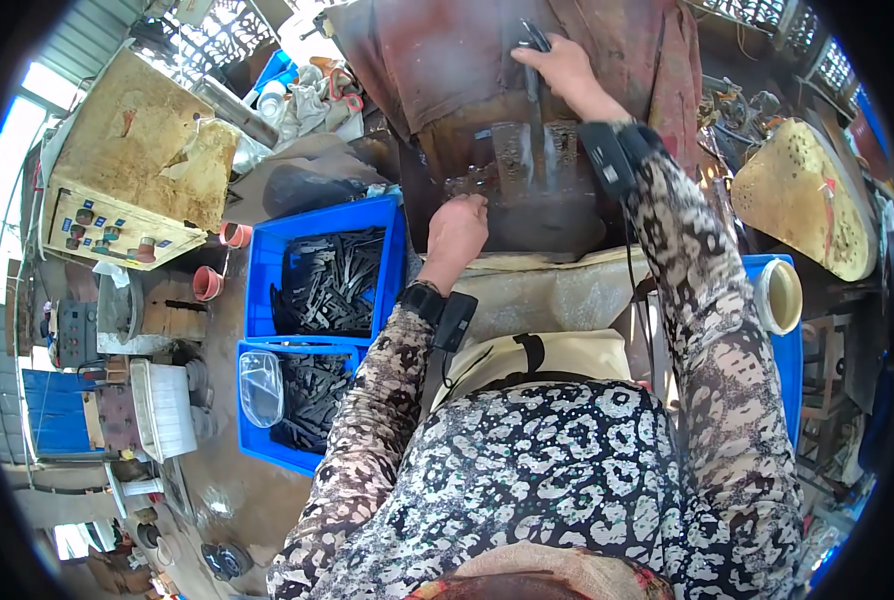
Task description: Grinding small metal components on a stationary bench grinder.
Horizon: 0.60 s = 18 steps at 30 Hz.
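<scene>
My right hand (564,75) reaches over the far side of a wet, brown-stained work surface (557,225). Its fingers and thumb close around a slim dark bar-like piece (534,36), whose kind I cannot make out. Below that hand, a dark upright bar (534,130) runs down to the wet surface. My left hand (457,235) is closed at the surface's near left edge, its thumb and forefinger pinched together. Whatever lies between those fingers is hidden or too small to name. Beside my left forearm, a blue crate (397,250) holds many dark, flat metal strips (337,275).
A nearer blue crate (257,440) holds more strips and a clear plastic tub (261,388). Reddish cloth (387,60) drapes the machine ahead. A stained control box (137,150) with knobs stands left. At right are a worn yellowish panel (802,200) and a cream container (782,297).
</scene>
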Each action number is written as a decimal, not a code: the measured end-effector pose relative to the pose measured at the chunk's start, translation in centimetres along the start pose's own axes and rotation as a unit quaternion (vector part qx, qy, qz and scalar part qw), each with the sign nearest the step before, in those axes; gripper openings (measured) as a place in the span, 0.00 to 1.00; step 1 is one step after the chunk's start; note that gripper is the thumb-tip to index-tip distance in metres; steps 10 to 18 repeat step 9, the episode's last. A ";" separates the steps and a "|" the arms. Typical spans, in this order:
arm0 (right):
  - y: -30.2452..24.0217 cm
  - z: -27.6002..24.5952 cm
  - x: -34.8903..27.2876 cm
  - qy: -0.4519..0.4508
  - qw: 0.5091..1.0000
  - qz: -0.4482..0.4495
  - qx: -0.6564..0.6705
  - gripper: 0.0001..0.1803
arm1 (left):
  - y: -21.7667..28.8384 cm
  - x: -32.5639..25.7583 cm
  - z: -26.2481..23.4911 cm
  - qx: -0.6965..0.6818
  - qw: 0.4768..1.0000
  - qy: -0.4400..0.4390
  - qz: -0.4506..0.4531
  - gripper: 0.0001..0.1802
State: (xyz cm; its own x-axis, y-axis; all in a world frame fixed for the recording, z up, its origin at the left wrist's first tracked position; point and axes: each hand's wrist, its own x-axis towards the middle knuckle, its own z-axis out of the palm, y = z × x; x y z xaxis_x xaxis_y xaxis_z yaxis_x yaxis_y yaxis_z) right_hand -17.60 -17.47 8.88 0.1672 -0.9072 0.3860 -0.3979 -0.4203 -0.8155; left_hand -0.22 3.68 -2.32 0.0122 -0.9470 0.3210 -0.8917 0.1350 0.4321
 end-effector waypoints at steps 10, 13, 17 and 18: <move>5.6 -3.4 -14.2 -0.182 0.914 0.295 0.212 0.16 | -0.8 0.4 0.5 0.027 0.999 -0.035 -0.004 0.11; 5.6 -3.4 -14.2 -0.182 0.914 0.295 0.212 0.16 | -0.8 0.4 0.5 0.027 0.999 -0.035 -0.004 0.11; 5.6 -3.4 -14.2 -0.182 0.914 0.295 0.212 0.16 | -0.8 0.4 0.5 0.027 0.999 -0.035 -0.004 0.11; 5.6 -3.4 -14.2 -0.182 0.914 0.295 0.212 0.16 | -0.8 0.4 0.5 0.027 0.999 -0.035 -0.004 0.11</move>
